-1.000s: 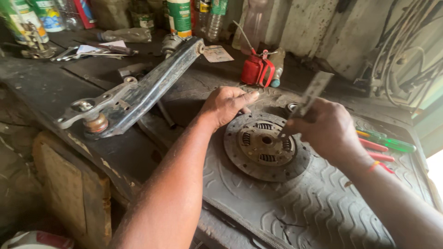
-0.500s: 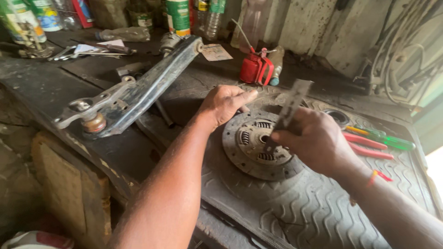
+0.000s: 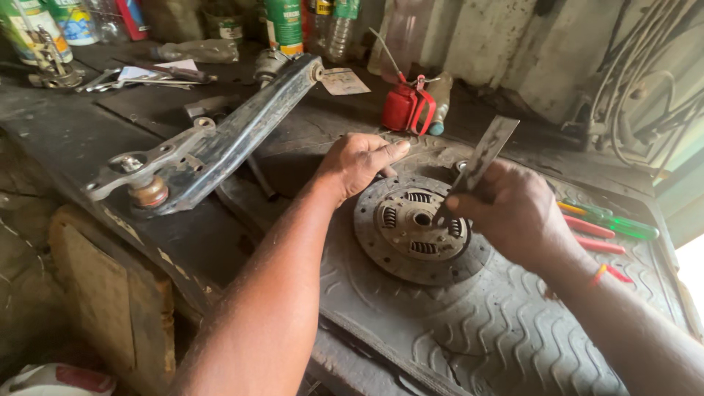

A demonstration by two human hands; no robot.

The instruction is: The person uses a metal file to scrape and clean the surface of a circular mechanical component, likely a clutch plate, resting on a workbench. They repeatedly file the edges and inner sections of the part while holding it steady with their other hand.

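Off to your left, a long grimy suspension arm (image 3: 213, 143) lies across the dark workbench (image 3: 66, 139). A red oil can (image 3: 405, 108) stands at the back, with bottles (image 3: 284, 23) behind it. Green and red screwdrivers (image 3: 605, 224) lie on the ribbed rubber mat (image 3: 469, 330) at your right.

Clutch disc (image 3: 418, 229) rim under right hand (image 3: 513, 216), screwdrivers (image 3: 609, 224) — perhaps three — partly hidden

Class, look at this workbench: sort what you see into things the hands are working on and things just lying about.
In use:
- clutch disc, steadied at its rim by the left hand
- flat metal tool, gripped in the right hand, tip at the disc's hub

Lying about:
- metal suspension arm
- red oil can
- screwdrivers
- bottles
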